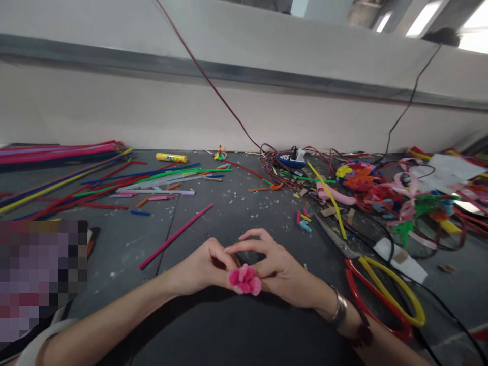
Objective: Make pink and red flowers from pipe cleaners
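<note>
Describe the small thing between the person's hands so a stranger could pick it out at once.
On the dark workbench, find the left hand and right hand meeting at the near edge. Between them sits a small fuzzy pink pipe-cleaner flower, the only piece held, not lying on the bench.

The forearms (114, 317) are angling inward. The left hand (202, 267) is curling while the right hand (276, 272) is arching its fingers (247, 245) above it.

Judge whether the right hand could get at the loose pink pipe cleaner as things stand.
Probably yes: the pink pipe cleaner lies just beyond the right hand, with nothing between them, though that hand would first have to release the pink fuzzy flower.
</note>
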A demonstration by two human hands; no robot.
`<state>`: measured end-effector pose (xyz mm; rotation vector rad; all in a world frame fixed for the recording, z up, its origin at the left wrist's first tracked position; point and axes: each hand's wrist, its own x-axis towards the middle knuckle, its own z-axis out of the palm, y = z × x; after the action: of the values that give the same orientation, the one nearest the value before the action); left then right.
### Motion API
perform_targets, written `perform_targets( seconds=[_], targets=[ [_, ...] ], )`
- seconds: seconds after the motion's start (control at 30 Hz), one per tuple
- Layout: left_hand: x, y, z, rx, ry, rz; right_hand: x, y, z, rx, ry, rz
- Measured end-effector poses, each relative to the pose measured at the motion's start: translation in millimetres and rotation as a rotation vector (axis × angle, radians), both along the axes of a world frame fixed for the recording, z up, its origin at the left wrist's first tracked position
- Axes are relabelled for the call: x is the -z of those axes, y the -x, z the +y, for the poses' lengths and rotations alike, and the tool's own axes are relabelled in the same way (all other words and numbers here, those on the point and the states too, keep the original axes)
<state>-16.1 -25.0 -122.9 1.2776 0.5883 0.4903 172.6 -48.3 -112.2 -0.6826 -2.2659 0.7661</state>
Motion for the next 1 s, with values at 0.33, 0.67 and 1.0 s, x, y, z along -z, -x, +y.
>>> perform_targets(
  seconds=[0.33,0.67,1.0],
  targets=[
    [3.7,-1,3,-0.034,0.052,0.02,-8.8,-5,-1,0.028,0.346,0.174],
    [5.6,-3,2,-0.043,0.072,0.08,-0.4,-5,3,0.142,0.538,0.405],
    [3.9,-4,2,-0.165,-0.188,0.196,0.1,2,3,0.285,0.836,0.549]
  ],
)
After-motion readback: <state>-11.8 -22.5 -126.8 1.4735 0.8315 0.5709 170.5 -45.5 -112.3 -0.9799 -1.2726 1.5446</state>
